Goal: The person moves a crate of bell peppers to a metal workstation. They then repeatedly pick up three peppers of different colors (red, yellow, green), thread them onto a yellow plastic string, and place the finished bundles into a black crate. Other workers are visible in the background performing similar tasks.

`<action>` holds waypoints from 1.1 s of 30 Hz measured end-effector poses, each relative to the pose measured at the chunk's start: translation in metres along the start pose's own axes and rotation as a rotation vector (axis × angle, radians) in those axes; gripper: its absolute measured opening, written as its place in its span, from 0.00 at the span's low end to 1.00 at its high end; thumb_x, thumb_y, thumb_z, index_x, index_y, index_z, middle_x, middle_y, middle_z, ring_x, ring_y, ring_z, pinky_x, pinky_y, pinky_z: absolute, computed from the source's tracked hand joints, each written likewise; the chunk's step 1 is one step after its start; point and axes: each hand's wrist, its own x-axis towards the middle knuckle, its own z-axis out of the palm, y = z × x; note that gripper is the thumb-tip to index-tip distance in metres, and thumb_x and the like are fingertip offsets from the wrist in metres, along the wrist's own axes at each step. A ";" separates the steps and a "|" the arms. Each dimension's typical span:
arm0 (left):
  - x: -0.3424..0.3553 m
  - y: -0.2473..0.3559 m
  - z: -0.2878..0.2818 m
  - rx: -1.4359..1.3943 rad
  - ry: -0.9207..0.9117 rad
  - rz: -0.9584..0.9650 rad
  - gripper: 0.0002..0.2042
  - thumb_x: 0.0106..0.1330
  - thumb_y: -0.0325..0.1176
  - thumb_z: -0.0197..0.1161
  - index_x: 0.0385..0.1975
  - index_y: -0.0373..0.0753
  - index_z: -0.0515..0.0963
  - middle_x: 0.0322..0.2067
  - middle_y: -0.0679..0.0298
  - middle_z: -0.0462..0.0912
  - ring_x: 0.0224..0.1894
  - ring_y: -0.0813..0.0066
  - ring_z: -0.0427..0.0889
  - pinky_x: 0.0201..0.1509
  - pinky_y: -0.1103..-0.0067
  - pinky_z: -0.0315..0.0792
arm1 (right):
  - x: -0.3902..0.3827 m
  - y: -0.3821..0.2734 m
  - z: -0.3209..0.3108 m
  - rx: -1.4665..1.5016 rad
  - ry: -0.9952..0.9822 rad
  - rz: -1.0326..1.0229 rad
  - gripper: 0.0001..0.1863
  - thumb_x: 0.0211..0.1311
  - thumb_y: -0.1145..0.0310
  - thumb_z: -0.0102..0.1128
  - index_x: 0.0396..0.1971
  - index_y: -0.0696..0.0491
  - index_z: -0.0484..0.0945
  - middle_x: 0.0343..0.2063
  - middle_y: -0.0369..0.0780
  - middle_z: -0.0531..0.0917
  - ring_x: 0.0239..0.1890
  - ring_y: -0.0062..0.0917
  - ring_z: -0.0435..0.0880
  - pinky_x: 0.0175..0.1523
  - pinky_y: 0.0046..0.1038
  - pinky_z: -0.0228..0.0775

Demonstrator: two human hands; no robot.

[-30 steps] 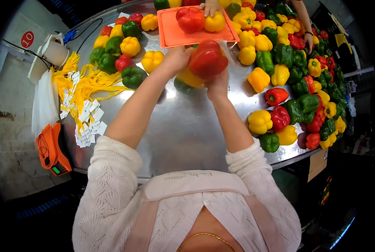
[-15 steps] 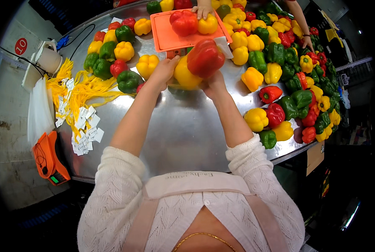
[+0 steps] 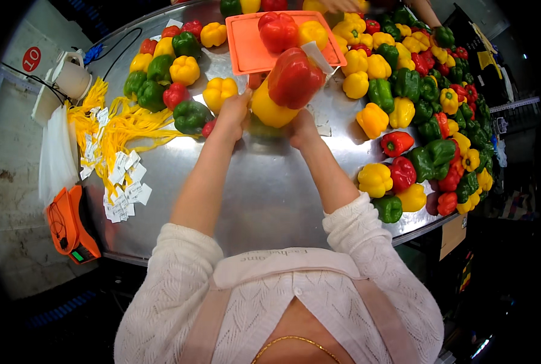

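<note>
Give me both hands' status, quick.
Left hand: closed on the glossy yellow bell pepper.
Right hand: closed, supporting the yellow pepper and the glossy red bell pepper.

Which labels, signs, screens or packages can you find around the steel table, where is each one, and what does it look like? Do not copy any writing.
Round sign: wall at far left, red with white marking.
Paper tags: left part of table, small white slips on yellow strings.
Orange device: left table edge, with a small green-lit screen.
Brown card: hanging under the table's right edge, rectangular.
Yellow signs: far right, small, tilted.
</note>
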 end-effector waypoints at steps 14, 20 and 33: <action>0.018 -0.042 0.007 0.382 0.253 0.246 0.15 0.67 0.37 0.54 0.33 0.27 0.73 0.28 0.48 0.77 0.30 0.55 0.76 0.35 0.65 0.70 | 0.024 0.006 -0.033 -0.603 -0.008 -0.393 0.20 0.63 0.63 0.58 0.53 0.56 0.73 0.47 0.39 0.81 0.47 0.29 0.79 0.50 0.31 0.70; 0.039 -0.057 -0.005 0.513 0.189 0.175 0.14 0.71 0.40 0.51 0.46 0.36 0.71 0.23 0.66 0.73 0.17 0.78 0.67 0.15 0.77 0.60 | 0.036 -0.007 -0.046 -0.949 -0.096 -0.439 0.23 0.67 0.64 0.57 0.58 0.55 0.68 0.53 0.39 0.75 0.53 0.23 0.74 0.57 0.29 0.68; 0.029 -0.058 0.000 -0.129 -0.181 0.014 0.21 0.72 0.46 0.53 0.59 0.43 0.68 0.54 0.61 0.78 0.53 0.62 0.79 0.52 0.61 0.77 | 0.037 0.039 -0.047 -0.036 -0.070 -0.029 0.19 0.67 0.55 0.53 0.51 0.50 0.74 0.43 0.36 0.81 0.46 0.26 0.81 0.48 0.33 0.75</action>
